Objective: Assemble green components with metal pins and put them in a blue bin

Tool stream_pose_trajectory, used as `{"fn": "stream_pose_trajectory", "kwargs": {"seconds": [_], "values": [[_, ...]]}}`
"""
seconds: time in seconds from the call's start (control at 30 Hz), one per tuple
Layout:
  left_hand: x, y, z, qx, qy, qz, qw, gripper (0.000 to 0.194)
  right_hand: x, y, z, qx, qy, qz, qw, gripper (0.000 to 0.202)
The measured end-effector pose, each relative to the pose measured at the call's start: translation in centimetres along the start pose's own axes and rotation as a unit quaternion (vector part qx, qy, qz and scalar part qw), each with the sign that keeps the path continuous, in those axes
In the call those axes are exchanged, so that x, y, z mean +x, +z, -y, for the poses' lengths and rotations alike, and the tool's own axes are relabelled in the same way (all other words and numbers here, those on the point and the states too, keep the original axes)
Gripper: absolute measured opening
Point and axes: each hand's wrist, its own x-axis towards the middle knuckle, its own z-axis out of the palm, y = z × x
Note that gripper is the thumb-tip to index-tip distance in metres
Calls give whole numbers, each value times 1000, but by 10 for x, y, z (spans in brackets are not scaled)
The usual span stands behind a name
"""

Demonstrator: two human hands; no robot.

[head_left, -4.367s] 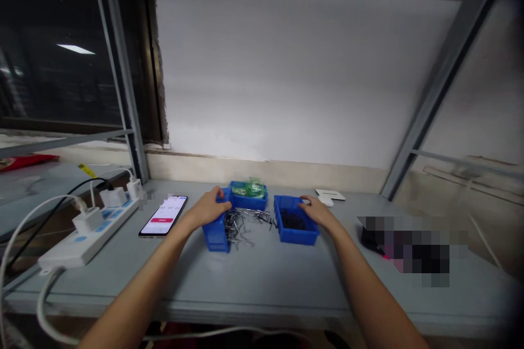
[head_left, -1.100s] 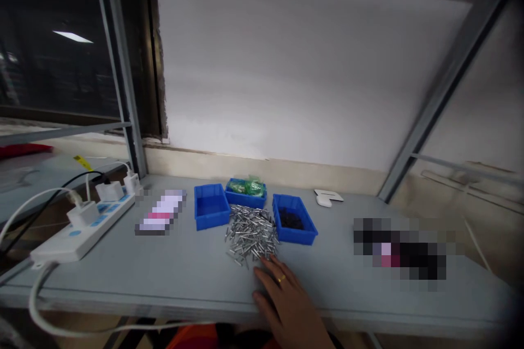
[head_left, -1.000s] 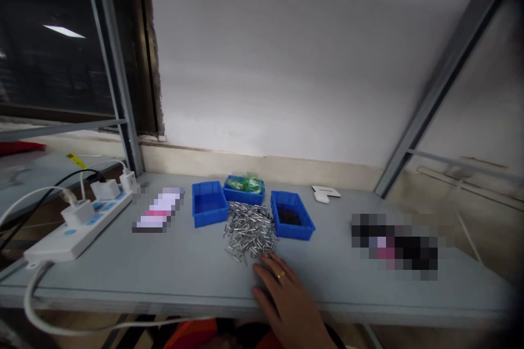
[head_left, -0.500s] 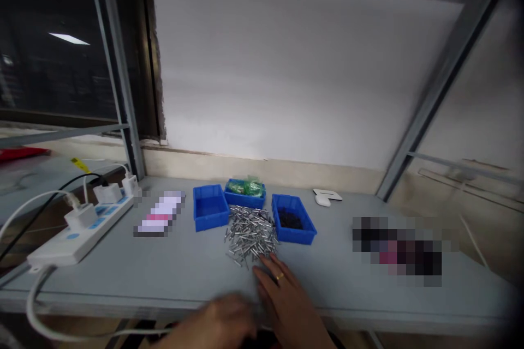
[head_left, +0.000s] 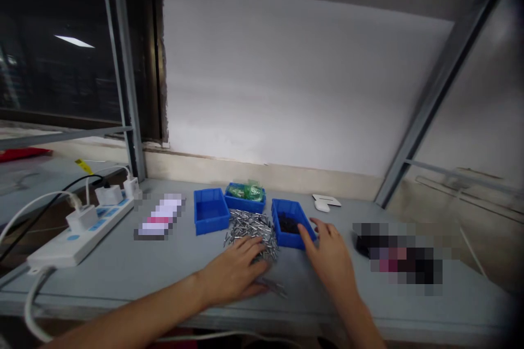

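Note:
A heap of small silver metal pins (head_left: 250,229) lies on the grey table (head_left: 164,267) between two blue bins. My left hand (head_left: 234,274) rests flat on the near edge of that heap, fingers spread. My right hand (head_left: 331,256) hovers open by the front corner of the right blue bin (head_left: 291,224), which holds dark small parts. The left blue bin (head_left: 210,210) is empty. A third blue bin (head_left: 245,197) behind the heap holds green packets.
A white power strip (head_left: 77,229) with plugged chargers and cables lies at the left. A blurred phone (head_left: 159,216) sits next to the left bin. A small white object (head_left: 325,203) lies behind the right bin. A blurred dark item (head_left: 403,258) is at the right. The wall stands close behind.
My left hand came up from below the table edge onto the pin heap. My right hand moved right and forward from the heap's near edge to the right bin's corner.

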Motion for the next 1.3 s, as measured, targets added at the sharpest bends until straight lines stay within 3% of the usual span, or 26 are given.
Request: {"fn": "stream_pose_trajectory", "kwargs": {"seconds": [0.1, 0.17, 0.27, 0.33, 0.43, 0.53, 0.8, 0.93, 1.1, 1.3], "values": [[13, 6, 4, -18, 11, 4, 1000, 60, 27, 3, -13, -44, 106, 146, 983, 51], [22, 13, 6, -26, -4, 1, 1000, 69, 39, 10, -21, -43, 118, 189, 974, 44], [30, 18, 6, -18, -33, -12, 999, 64, 50, 17, -31, -32, 106, 194, 975, 26], [33, 18, 3, -6, -15, -12, 1000, 54, 55, 17, -34, -28, 97, 187, 977, 21], [37, 16, -4, -1, 112, -2, 994, 33, 62, 9, -30, -43, 80, 153, 984, 18], [39, 15, -12, -27, 208, 15, 978, 30, 62, -2, -13, -65, 56, 114, 990, 17], [30, 3, -15, -81, 167, 63, 981, 31, 41, -15, 39, -206, -118, 27, 971, 10], [29, 0, -14, -97, 147, 68, 982, 28, 31, -12, 47, -218, -206, -1, 954, 9], [32, 4, -9, -97, 167, 68, 979, 23, 22, -12, 52, -229, -304, -25, 924, 11], [32, 5, -7, -95, 169, 52, 980, 24, 18, -12, 56, -212, -434, -36, 875, 27]]}}
